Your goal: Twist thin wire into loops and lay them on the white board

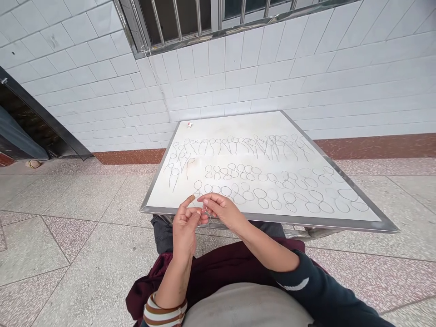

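At far left, dark doorway with black frame (pixel 47 119); on the floor near it, small tan rounded object (pixel 33 164), type unclear; rightward, floor of pale speckled stone tiles (pixel 102 245) and wall of glossy white rectangular tiles (pixel 85 86); maroon cloth (pixel 145 290) across the lap; cuff with brown and white stripes (pixel 163 313) on the left forearm; rectangular white-topped table with grey metal edging (pixel 235 125), set close to the wall; over its near edge, left hand (pixel 185 220), yellowish covering on one fingertip, thumb and fingers closed in a pinch on thin curved piece of wire (pixel 210 218); location of the wire, between both hands, just at the near table edge; at the far left corner of the table, small white-and-red object (pixel 190 125); above, window with shiny steel bars (pixel 175 18); right hand (pixel 221 208), thumb and forefinger nearly together beside the wire, firm hold on it impossible to tell; across the tabletop, row of dark thin wire loops with long tails (pixel 241 141); nearer, pairs of joined wire rings without tails (pixel 261 198), larger toward the right; dark navy sleeve with white mark (pixel 327 290) on the right arm; at far right, reddish-brown skirting band (pixel 361 148) along the wall foot.
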The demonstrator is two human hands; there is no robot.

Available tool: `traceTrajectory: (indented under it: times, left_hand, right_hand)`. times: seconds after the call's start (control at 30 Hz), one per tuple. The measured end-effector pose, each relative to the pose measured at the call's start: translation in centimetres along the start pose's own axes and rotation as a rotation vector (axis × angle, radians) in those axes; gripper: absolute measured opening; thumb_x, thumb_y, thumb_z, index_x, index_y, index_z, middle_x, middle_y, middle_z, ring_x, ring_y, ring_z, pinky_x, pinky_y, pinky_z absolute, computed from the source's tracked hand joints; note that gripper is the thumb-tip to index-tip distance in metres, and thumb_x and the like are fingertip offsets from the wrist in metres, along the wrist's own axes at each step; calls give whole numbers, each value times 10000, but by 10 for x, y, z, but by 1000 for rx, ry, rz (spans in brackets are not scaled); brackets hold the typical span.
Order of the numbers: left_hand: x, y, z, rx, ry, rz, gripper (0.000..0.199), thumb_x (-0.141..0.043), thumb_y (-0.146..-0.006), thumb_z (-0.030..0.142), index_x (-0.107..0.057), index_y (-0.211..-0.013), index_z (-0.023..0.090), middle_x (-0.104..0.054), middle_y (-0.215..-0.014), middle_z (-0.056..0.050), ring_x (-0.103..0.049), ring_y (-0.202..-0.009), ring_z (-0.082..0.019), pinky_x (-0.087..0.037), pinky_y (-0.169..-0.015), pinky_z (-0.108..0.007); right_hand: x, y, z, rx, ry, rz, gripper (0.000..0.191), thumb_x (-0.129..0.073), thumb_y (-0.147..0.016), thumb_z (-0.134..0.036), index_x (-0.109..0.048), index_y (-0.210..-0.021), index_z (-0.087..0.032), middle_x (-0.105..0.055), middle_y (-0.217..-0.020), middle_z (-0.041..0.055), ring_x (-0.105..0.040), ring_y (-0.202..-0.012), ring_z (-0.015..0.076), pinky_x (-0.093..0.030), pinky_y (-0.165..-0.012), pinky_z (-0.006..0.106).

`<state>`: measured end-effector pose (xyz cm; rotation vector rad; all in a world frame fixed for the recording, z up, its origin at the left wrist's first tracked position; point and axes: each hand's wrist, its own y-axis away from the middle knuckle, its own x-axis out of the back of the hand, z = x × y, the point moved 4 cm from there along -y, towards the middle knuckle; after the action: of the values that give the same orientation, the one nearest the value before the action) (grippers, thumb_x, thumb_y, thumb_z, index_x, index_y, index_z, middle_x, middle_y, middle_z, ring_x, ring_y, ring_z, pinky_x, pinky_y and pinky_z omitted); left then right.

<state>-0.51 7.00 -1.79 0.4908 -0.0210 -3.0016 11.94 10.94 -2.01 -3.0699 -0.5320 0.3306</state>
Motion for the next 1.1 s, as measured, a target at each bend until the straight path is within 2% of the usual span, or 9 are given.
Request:
traceTrajectory:
  times: [0.1, 0.3, 0.47, 0.63, 0.73, 0.83, 0.97, 1.1]
  left_hand:
    - [-2, 1, 0, 1, -5, 9, 489, -684, -776, 265, -532, -1237, 202, -652, -789, -3, -632, -725, -135, -523, -669, -271]
    - [-7, 1, -2, -25, 0, -11, 491, -674, -786, 263, -514, -1245, 191, -665, -841, -24, -625, -720, -128, -510, -699, -273]
    - [-9, 2, -1, -107, -77, 18, 519, -664, -795, 263, -484, -1277, 196, -681, -883, -31, -644, -853, -163, -478, -866, -350]
    - [-15, 9, -1, -110, -95, -69, 516, -628, -826, 254, -465, -1313, 206, -692, -912, -33, -637, -954, -175, -422, -949, -342]
    - [-17, 13, -1, -112, -4, -100, 505, -617, -835, 243, -466, -1315, 210, -687, -888, -23, -640, -940, -172, -434, -933, -335]
    - [-18, 13, -1, -94, 50, -84, 509, -632, -827, 240, -474, -1310, 211, -689, -900, -27, -639, -952, -172, -431, -943, -339]
    - [-17, 11, -4, -45, 103, -41, 488, -658, -810, 259, -507, -1269, 193, -704, -914, -53, -649, -956, -193, -445, -914, -350]
    - [-13, 9, -10, -21, 124, 16, 425, -651, -816, 282, -549, -1215, 177, -715, -918, -64, -661, -903, -188, -457, -857, -334]
  right_hand:
    - [2, 2, -3, 34, -58, 10, 310, -519, -872, -470, -655, -969, -209, -565, -793, 0, -472, -646, 97, -370, -562, 232]
    - [4, 6, -2, 45, -85, 32, 257, -590, -829, -446, -628, -878, -197, -577, -758, -10, -453, -595, 90, -382, -554, 232]
    - [2, 11, -7, 162, 173, 119, 171, -583, -836, -380, -629, -848, -216, -585, -751, -5, -505, -648, 128, -406, -583, 261]
    - [-2, 22, -17, 328, 530, 170, 87, -552, -862, -263, -625, -819, -244, -604, -797, 11, -549, -740, 161, -414, -636, 287]
    - [-4, 25, -19, 382, 693, 160, 110, -518, -888, -230, -621, -855, -247, -608, -815, 23, -559, -761, 172, -425, -649, 303]
    - [-6, 27, -19, 462, 786, 152, 138, -497, -901, -216, -621, -953, -245, -617, -885, 50, -567, -837, 198, -456, -705, 334]
    - [-4, 28, -14, 493, 791, 161, 263, -499, -888, -179, -559, -1135, -249, -630, -943, 64, -563, -883, 220, -486, -745, 374]
    - [-3, 30, -6, 474, 718, 133, 261, -498, -878, -167, -534, -1122, -253, -632, -962, 59, -569, -897, 217, -494, -772, 391]
